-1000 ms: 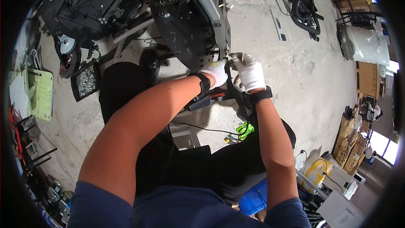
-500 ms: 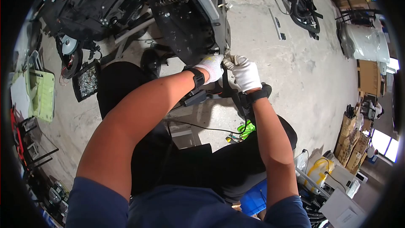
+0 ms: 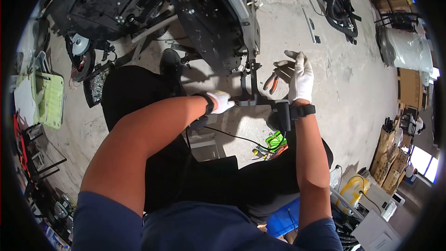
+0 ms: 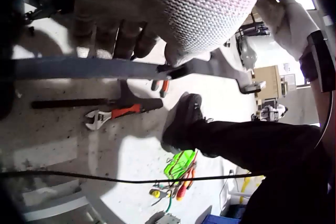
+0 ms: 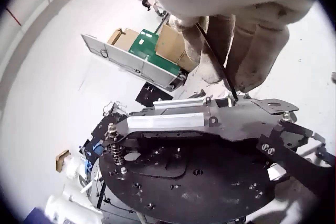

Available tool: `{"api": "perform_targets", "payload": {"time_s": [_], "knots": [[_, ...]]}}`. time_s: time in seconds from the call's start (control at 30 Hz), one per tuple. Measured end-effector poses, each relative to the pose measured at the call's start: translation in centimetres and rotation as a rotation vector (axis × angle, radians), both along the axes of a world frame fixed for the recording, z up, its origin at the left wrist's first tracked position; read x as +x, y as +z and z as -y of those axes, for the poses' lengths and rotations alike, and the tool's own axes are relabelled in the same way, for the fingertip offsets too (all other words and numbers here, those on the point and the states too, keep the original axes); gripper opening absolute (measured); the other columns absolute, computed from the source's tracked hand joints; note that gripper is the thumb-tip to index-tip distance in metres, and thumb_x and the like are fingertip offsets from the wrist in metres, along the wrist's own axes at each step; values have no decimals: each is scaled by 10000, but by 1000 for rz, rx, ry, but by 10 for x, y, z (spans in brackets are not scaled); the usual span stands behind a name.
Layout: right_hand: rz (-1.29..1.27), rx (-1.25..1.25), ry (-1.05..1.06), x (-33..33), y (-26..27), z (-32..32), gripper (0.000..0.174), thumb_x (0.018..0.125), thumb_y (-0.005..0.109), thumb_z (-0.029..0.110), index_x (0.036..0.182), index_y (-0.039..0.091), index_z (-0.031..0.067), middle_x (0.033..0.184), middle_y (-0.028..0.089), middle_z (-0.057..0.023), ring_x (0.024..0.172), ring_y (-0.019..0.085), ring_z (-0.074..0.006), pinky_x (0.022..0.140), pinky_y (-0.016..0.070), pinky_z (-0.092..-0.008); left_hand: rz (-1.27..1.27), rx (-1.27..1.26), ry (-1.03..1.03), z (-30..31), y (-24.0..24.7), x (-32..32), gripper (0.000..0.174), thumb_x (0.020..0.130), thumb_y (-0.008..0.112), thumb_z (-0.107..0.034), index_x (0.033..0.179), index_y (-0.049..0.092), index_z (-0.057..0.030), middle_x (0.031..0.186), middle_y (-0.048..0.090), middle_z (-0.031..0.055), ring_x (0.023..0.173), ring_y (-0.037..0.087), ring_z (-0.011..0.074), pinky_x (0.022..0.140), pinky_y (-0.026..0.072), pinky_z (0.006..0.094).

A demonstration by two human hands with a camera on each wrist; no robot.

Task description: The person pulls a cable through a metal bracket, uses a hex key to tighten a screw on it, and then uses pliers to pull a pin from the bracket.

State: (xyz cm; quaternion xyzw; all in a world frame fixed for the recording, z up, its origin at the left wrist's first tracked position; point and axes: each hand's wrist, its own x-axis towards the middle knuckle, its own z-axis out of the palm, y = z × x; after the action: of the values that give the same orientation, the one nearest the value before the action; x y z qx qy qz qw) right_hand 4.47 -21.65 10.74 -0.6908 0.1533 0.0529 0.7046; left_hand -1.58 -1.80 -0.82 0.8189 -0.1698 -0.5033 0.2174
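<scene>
My gloved left hand [image 3: 221,102] grips one end of a black metal bar [image 3: 260,101]; in the left wrist view the glove [image 4: 210,8] hangs over the dark bar [image 4: 94,69], fingers partly hidden behind it. To the right, my gloved right hand [image 3: 299,79] is raised above the floor. The right wrist view shows that glove [image 5: 236,24] with a thin dark rod [image 5: 218,61] held along its fingers. Beyond lies the black frame [image 3: 209,23], its flat plate [image 5: 178,182] showing bolts and a spring. Orange-handled pliers [image 3: 271,82] rest on the floor between the hands.
An adjustable wrench [image 4: 113,116] is on the floor below the bar. Green and red tools [image 3: 276,143] lie near the knee, with a black cable [image 4: 126,181] crossing. A tray of small metal parts [image 3: 96,83] stands at the left, cable bundles [image 3: 332,9] at the upper right.
Both hands have come away from the frame's lower end and moved apart, the left one down and leftward, the right one rightward. The pliers and the bar are now uncovered.
</scene>
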Motion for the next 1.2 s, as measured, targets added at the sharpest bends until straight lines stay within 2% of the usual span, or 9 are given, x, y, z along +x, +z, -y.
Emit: {"api": "perform_targets", "payload": {"time_s": [0.1, 0.27, 0.33, 0.43, 0.53, 0.63, 0.93, 1.0, 1.2], "knots": [[-88, 45, -47, -12, 9, 8, 383, 960, 354, 361, 1137, 505, 56, 693, 579, -64, 674, 631, -187, 579, 525, -281, -51, 10, -61, -19, 1, -4, 499, 886, 351, -425, 1145, 543, -44, 1154, 557, 178, 1094, 498, 350, 923, 371, 416], [-122, 119, -74, -25, 15, 17, 398, 958, 353, 370, 1158, 495, 57, 672, 568, -48, 613, 618, -172, 535, 515, -275, 23, -108, 3, 0, -5, 0, 383, 901, 376, -381, 977, 590, -73, 960, 616, 156, 920, 558, 348, 802, 406, 422], [-124, 132, -72, -30, 16, 21, 379, 964, 344, 349, 1155, 491, 57, 666, 562, -86, 653, 638, -220, 519, 509, -299, 51, -172, 77, 17, 12, 6, 361, 904, 391, -369, 924, 593, -71, 760, 621, 118, 755, 590, 307, 701, 431, 411], [-118, 169, -76, -38, 7, 29, 374, 966, 340, 345, 1155, 493, 61, 686, 563, -72, 643, 631, -199, 515, 496, -285, -167, -149, 316, 38, 28, 13, 356, 897, 414, -365, 920, 591, -57, 728, 610, 114, 670, 596, 271, 636, 440, 396], [-192, 158, -114, -44, -4, 41, 355, 968, 346, 319, 1143, 501, 52, 755, 576, -66, 668, 629, -184, 543, 503, -285, 22, -201, 227, 44, 21, 11, 355, 896, 412, -361, 930, 590, -56, 738, 613, 113, 706, 594, 287, 665, 438, 396], [-250, 420, -1, -48, -13, 46, 310, 956, 397, 242, 1149, 492, 18, 822, 572, -80, 737, 629, -207, 618, 530, -288, 72, -213, 190, 41, 9, 8, 353, 895, 409, -358, 933, 593, -58, 792, 621, 133, 794, 585, 315, 720, 427, 404], [-338, 235, 175, -41, -31, 23, 337, 951, 416, 246, 1160, 475, -12, 761, 566, -59, 667, 609, -196, 632, 545, -314, 68, -208, 180, 28, -4, -11, 390, 888, 412, -384, 954, 591, -43, 899, 620, 180, 895, 567, 368, 789, 417, 431], [-382, 487, 28, -40, -34, 16, 304, 950, 421, 244, 1108, 503, -2, 721, 553, -49, 648, 602, -201, 623, 537, -318, 41, -189, 194, 30, 8, -7, 409, 885, 418, -395, 984, 591, -39, 933, 619, 187, 923, 564, 372, 808, 417, 434], [-363, 102, 30, -32, -26, 4, 205, 920, 503, 211, 1017, 585, 50, 760, 637, -60, 639, 619, -162, 573, 488, -257, 32, -134, 194, 36, 8, 0, 424, 888, 416, -403, 1022, 590, -40, 998, 611, 187, 957, 555, 375, 820, 421, 433]]}}
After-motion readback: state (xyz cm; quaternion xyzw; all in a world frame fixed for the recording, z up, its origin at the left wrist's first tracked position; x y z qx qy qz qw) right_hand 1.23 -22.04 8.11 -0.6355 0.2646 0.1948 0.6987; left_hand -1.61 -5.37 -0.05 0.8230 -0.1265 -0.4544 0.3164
